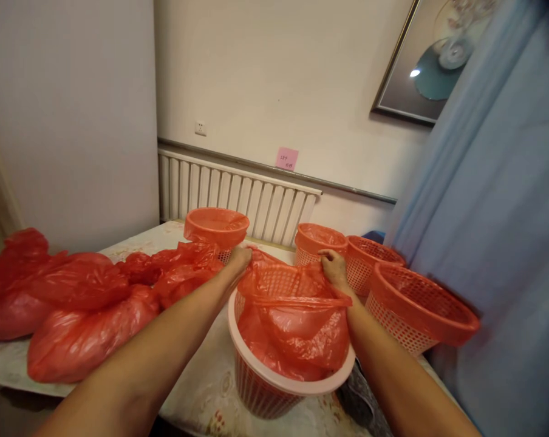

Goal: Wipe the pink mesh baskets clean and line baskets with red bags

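1. Presently, the red bag [306, 331] is seated partly inside the white-rimmed basket [302, 387], between the forearms.
2. Its far edge is stretched crosswise from the left hand [240, 261] to the right hand [334, 268]; the remaining film is slung below them, toward the body. Both hands are judged equally near.
3. The upper left corner is gripped by the narrowed left hand. The upper right edge appears to be held by the narrowed right hand; the exact pinch is not clearly shown.
4. The bag's mouth is judged to be turned upward, its long axis laid left to right; its lower body is directed down into the basket.
5. Beyond the right forearm, a lined basket [395, 317] is noted.
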Demonstrator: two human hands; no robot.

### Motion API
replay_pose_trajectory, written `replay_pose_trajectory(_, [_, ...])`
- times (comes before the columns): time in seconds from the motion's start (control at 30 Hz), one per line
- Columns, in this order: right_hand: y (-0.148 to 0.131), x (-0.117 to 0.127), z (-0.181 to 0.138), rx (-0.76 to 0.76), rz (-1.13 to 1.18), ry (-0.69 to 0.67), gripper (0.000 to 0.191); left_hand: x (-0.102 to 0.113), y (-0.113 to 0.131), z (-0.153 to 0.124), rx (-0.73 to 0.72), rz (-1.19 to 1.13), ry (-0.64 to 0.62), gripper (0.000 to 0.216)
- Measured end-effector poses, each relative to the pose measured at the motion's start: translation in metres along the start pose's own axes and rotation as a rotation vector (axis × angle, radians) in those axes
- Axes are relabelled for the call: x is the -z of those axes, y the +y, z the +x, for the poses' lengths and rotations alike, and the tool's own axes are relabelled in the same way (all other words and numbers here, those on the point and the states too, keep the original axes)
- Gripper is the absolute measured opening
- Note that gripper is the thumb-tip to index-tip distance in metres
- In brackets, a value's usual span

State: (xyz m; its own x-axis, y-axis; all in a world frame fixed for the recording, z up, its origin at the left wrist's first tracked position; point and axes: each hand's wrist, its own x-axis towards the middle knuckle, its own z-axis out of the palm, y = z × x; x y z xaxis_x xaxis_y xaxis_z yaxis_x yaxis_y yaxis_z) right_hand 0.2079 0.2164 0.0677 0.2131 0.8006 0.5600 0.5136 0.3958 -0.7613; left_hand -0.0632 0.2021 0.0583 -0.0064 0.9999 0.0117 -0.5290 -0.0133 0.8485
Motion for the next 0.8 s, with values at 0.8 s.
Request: replay_pose_trajectory(0.8, [-0.069, 0.126, -0.138, -0.055, 0.037, -0.711, 0.077, 0.01, 0.033, -0.077, -0.042, 0.754, -0.328, 0.006])
